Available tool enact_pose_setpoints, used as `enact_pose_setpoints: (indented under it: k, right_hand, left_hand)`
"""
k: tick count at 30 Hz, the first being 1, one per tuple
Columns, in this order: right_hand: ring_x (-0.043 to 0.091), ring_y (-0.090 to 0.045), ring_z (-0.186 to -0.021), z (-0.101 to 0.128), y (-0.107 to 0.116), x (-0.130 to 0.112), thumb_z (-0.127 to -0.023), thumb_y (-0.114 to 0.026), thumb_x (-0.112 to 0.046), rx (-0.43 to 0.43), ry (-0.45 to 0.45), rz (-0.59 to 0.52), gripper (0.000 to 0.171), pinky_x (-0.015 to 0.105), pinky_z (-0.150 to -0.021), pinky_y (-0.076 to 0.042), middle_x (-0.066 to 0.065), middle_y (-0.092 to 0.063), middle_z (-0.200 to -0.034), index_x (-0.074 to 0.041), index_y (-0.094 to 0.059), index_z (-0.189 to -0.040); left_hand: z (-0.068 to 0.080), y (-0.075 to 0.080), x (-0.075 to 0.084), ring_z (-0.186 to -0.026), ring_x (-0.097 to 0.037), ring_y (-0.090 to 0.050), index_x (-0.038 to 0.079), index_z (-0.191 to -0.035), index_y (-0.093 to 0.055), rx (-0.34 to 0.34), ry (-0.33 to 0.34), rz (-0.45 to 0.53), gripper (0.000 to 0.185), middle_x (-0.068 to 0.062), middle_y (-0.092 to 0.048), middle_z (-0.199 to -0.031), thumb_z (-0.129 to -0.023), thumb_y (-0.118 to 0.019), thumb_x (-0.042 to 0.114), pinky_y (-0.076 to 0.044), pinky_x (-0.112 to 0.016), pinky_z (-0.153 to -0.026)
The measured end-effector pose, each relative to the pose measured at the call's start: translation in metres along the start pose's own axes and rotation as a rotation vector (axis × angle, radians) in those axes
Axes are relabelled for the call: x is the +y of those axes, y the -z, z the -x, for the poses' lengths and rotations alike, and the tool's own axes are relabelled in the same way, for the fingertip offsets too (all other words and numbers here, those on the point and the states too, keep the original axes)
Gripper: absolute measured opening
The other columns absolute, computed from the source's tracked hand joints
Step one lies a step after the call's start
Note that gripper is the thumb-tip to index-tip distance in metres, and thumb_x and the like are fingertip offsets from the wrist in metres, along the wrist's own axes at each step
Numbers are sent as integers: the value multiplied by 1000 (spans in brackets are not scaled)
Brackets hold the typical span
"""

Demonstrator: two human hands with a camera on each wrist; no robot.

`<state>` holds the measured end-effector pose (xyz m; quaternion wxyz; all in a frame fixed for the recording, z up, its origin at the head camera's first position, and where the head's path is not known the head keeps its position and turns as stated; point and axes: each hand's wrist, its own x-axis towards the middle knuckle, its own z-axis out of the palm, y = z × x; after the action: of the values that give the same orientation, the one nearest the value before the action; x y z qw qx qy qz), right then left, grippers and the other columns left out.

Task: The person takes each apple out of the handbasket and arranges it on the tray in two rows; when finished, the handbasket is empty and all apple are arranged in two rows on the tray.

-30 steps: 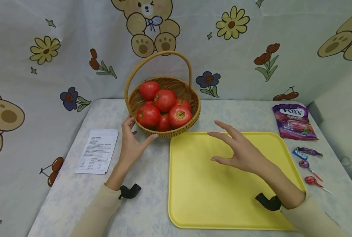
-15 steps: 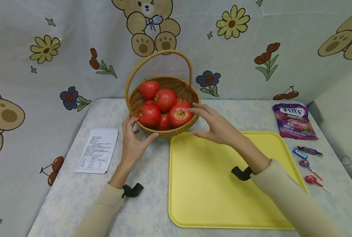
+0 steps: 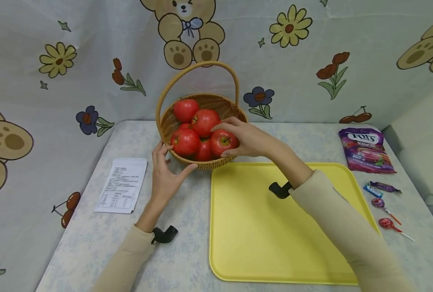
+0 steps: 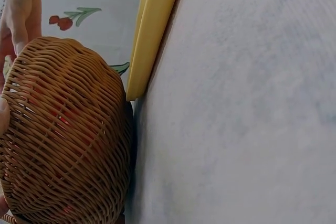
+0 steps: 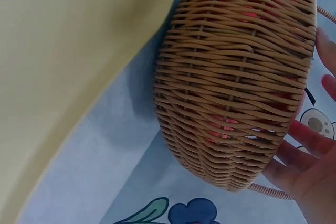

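A round wicker basket (image 3: 216,164) with a tall arched handle holds several red apples (image 3: 186,142). At its left front, my left hand (image 3: 164,180) grips the basket, fingers at the left rim and thumb against the front. My right hand (image 3: 254,140) reaches over the right rim and holds the front-right apple (image 3: 224,142), thumb in front and fingers behind. In the left wrist view the woven wall (image 4: 68,135) hides most of the apples. The right wrist view shows the basket's outer side (image 5: 236,77) with right-hand fingers (image 5: 310,174) beyond its rim.
A yellow tray (image 3: 275,243) lies under my right forearm, close to the basket. A printed white packet (image 3: 121,185) is at left. Along the right side are a purple candy bag (image 3: 366,150), wrapped candies (image 3: 385,186) and two lollipops (image 3: 386,223). A patterned cloth hangs behind.
My right hand has moved from above the tray leftward and up to the basket, and its fingers have closed around the front-right apple. My left hand stays at the basket's left front.
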<state>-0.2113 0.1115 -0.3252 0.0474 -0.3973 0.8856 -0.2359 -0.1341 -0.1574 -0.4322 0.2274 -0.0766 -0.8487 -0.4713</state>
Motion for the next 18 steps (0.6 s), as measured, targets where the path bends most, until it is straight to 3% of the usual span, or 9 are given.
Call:
enact_pose_setpoints:
  k: [8, 18]
  right_hand:
    - [26, -52, -122, -12, 1, 1, -83, -79, -35, -144, -50, 28, 57, 45, -99, -49, 6, -51, -137, -26, -56, -134]
    - [25, -52, -119, -12, -3, 9, -83, -80, -32, -112, -11, -25, 50, 44, -98, -49, 6, -54, -131, -23, -61, -128]
  left_hand:
    - [1, -1, 0, -146, -30, -27, 6, -131, -41, 5, -17, -14, 79, -15, -27, -156, -73, -88, 32, -44, -54, -97]
    - [2, -1, 0, -145, -35, -29, 7, -131, -41, -8, -7, -33, 78, -13, -24, -157, -74, -87, 35, -41, -59, -103]
